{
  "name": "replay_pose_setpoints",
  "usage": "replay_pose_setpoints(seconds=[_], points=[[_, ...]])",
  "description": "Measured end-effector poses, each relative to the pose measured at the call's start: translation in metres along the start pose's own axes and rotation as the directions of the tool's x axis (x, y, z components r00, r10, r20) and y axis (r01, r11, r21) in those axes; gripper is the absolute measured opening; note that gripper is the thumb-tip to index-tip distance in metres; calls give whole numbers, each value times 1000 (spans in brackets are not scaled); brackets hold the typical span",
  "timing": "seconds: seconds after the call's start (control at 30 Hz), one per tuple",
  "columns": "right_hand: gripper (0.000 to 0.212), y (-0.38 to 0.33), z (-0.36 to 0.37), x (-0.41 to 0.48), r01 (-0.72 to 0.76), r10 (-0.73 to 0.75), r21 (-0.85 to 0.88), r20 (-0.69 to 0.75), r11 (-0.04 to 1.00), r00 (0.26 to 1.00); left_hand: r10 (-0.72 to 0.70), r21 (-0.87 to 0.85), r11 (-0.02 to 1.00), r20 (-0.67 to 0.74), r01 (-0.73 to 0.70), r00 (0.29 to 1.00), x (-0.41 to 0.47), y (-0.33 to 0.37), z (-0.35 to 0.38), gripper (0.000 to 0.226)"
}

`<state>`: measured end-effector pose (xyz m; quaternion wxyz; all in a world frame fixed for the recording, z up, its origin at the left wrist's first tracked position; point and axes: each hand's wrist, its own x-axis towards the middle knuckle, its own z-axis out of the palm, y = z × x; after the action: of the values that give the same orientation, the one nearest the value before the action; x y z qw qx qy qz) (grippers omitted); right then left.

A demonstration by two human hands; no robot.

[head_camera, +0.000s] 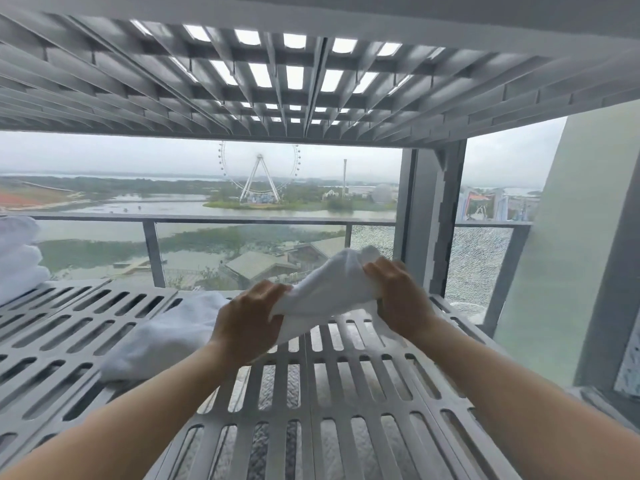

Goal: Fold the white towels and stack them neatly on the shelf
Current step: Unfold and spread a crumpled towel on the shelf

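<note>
Hands, left (pixel 247 325) and right (pixel 398 294), pinch a limp, light towel (pixel 329 289) by its ends above the shelf (pixel 346 393); corners likely grip best.

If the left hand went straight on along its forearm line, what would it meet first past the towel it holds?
Most likely the right hand, which grips the other end of the same white towel just ahead and right of the left hand. Depth is unclear.
</note>
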<state>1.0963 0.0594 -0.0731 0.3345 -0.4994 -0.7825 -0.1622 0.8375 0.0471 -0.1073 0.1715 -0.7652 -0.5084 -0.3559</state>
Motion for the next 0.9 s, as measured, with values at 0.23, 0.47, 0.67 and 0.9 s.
replay_pose_setpoints(seconds=[0.23, 0.47, 0.67, 0.9], points=[[71, 12, 3, -24, -21, 54, -88, 390, 996, 919, 205, -300, 953, 511, -50, 835, -14, 8, 9, 55], [47, -37, 18, 1, -23, 18, 21, 226, 1000, 974, -77, -92, 985, 513, 144, 855, -4, -19, 7, 40], [41, -64, 54, -7, 50, -121, 137, 580, 989, 805, -230, 212, 970, 637, 119, 736, -27, -16, 19, 59], [36, -51, 49, -9, -219, 245, -112, 369, 969, 897, -314, 312, 938, 585, 150, 747, -21, -6, 4, 59]])
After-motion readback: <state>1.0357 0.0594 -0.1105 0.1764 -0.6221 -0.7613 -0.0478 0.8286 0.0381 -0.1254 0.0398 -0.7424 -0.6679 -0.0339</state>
